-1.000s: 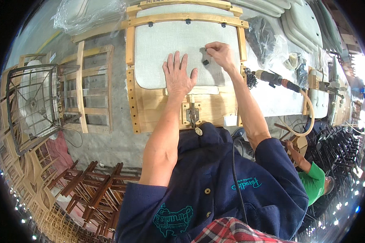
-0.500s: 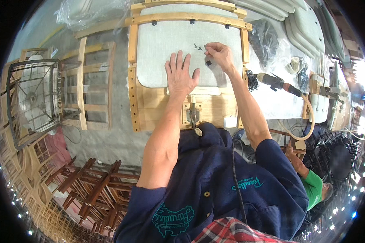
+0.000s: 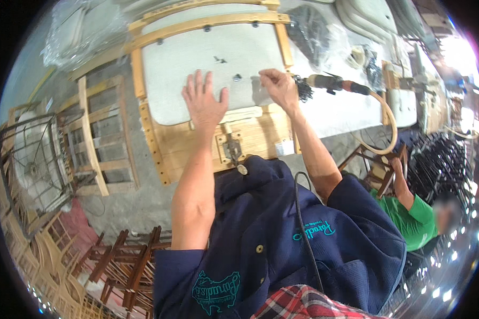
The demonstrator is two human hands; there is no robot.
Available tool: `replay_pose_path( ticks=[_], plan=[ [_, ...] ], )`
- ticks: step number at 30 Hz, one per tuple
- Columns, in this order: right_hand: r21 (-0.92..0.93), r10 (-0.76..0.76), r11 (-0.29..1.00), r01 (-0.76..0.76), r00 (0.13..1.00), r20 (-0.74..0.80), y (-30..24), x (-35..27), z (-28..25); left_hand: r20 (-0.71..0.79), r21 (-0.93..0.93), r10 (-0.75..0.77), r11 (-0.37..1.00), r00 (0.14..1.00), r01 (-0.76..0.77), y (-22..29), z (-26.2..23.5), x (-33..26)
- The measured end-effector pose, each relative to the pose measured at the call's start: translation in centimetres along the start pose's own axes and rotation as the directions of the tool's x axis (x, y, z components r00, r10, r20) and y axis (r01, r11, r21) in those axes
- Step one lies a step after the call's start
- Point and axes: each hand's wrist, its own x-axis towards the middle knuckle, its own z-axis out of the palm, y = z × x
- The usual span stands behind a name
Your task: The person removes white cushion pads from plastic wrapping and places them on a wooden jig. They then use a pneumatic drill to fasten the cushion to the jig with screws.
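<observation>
A pale fabric-covered panel (image 3: 197, 50) lies in a wooden frame jig (image 3: 210, 22). My left hand (image 3: 203, 106) rests palm down on the panel's near part, fingers spread. Curled near its right edge is my right hand (image 3: 281, 91), thumb and fingertips drawn together; anything between them is hidden. Between my hands sits a small black fitting (image 3: 237, 78), and farther off lie a few small dark screws (image 3: 220, 59). To the right of my right hand is a power driver (image 3: 327, 82), beside a dark clump of small pieces (image 3: 303, 89).
A metal toggle clamp (image 3: 231, 149) is fixed at the jig's near edge. The driver's hose (image 3: 393, 125) loops down on the right. Stacked pale panels (image 3: 364, 18) stand beyond. A co-worker in green (image 3: 407, 218) handles a wooden frame at right. Wooden pallets (image 3: 98, 135) are at left.
My right hand has moved right, away from the screws and black fitting, toward the driver. My left hand stays spread on the panel. The whole view has shifted and tilted slightly.
</observation>
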Motion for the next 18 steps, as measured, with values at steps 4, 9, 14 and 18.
replay_pose_path(
  ticks=[4, 9, 14, 18],
  plan=[
    [-0.080, 0.051, 0.995, -0.066, 0.982, -0.179, 6.5, -4.3, -4.2, 0.031, 0.017, 0.001, 1.000, 1.000, -0.001, 0.6, -0.3, 0.3],
    [-0.057, 0.159, 0.970, -0.235, 0.798, -0.581, 9.1, -4.5, -8.0, 0.047, 0.015, -0.009, 1.000, 0.999, 0.008, 0.7, -0.6, 0.3],
    [0.231, -0.024, 0.957, 0.178, 0.836, -0.548, 8.3, 0.0, -7.1, -0.052, 0.003, 0.033, 0.999, 0.998, -0.032, -0.1, 0.2, 0.1],
    [0.295, -0.060, 0.908, 0.297, 0.789, -0.611, 11.0, 2.3, -8.2, -0.064, -0.046, 0.047, 0.998, 0.997, -0.050, 0.4, 0.0, 0.0]
  ],
)
